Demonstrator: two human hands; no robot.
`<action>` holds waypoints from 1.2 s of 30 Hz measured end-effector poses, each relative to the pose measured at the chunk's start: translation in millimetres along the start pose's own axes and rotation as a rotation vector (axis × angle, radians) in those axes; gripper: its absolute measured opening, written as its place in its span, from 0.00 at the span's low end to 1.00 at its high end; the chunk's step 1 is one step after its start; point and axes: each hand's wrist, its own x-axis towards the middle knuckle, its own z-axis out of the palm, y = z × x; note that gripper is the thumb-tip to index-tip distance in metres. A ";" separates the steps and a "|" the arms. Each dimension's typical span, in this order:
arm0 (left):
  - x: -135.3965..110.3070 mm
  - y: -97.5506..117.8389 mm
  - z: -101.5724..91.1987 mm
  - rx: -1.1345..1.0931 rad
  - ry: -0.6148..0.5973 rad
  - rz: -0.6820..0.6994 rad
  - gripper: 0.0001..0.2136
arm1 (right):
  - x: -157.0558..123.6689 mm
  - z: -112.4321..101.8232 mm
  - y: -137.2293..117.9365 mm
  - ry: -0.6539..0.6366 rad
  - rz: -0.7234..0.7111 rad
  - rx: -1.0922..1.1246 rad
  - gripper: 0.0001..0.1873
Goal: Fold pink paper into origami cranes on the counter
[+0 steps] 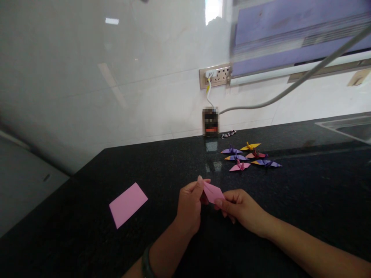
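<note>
Between my two hands is a piece of pink origami paper, folded into a kite-like shape with a crease or slit down its upper face. My left hand pinches its left end, thumb on top. At the lower right corner, my right hand grips it between thumb and fingers. The paper is held above the black countertop. Off to the left lies a flat pink sheet or stack of paper. Beyond my right hand sit several folded paper cranes, among them a pink crane and a yellow crane.
A small dark box, blurred out, stands against the tiled wall, with a beaded strand beside it. A white cable runs from it to the wall socket. A thick grey cable crosses at right. A framed recess edges the far right.
</note>
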 end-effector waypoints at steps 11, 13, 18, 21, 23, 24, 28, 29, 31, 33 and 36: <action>4.2 -1.8 -7.0 0.129 0.123 0.119 0.13 | -1.3 -2.4 -4.5 0.034 -0.012 -0.072 0.18; 4.2 -1.3 -7.0 0.127 0.129 0.113 0.13 | -2.7 -3.1 -5.8 0.050 -0.045 -0.102 0.18; 4.2 -0.4 -6.3 0.136 0.105 0.066 0.12 | -3.3 -8.6 -6.1 -0.083 -0.038 -0.065 0.18; 3.5 0.7 -6.8 0.161 -0.016 -0.008 0.13 | -2.0 -12.3 -7.8 -0.063 -0.063 0.081 0.17; 1.9 1.8 -6.6 0.176 -0.139 -0.065 0.13 | -1.5 -13.3 -9.4 -0.019 -0.073 0.155 0.16; 1.0 2.4 -6.2 0.177 -0.189 -0.088 0.12 | -1.3 -13.3 -10.0 -0.015 -0.070 0.175 0.15; -1.0 4.8 -4.1 0.170 -0.207 -0.089 0.13 | -1.3 -11.2 -9.2 -0.031 -0.035 0.218 0.10; -1.0 5.1 -3.7 0.164 -0.197 -0.087 0.13 | -1.3 -10.4 -8.6 -0.015 -0.031 0.243 0.10; -0.8 5.3 -3.0 0.145 -0.211 -0.107 0.13 | -1.1 -8.9 -7.9 0.036 -0.029 0.305 0.09; -0.4 5.0 -3.0 0.130 -0.218 -0.131 0.14 | -0.8 -7.6 -8.1 0.082 -0.027 0.360 0.08; 0.7 3.9 -4.3 0.130 -0.188 -0.141 0.13 | -0.1 -6.0 -8.5 0.085 -0.023 0.342 0.06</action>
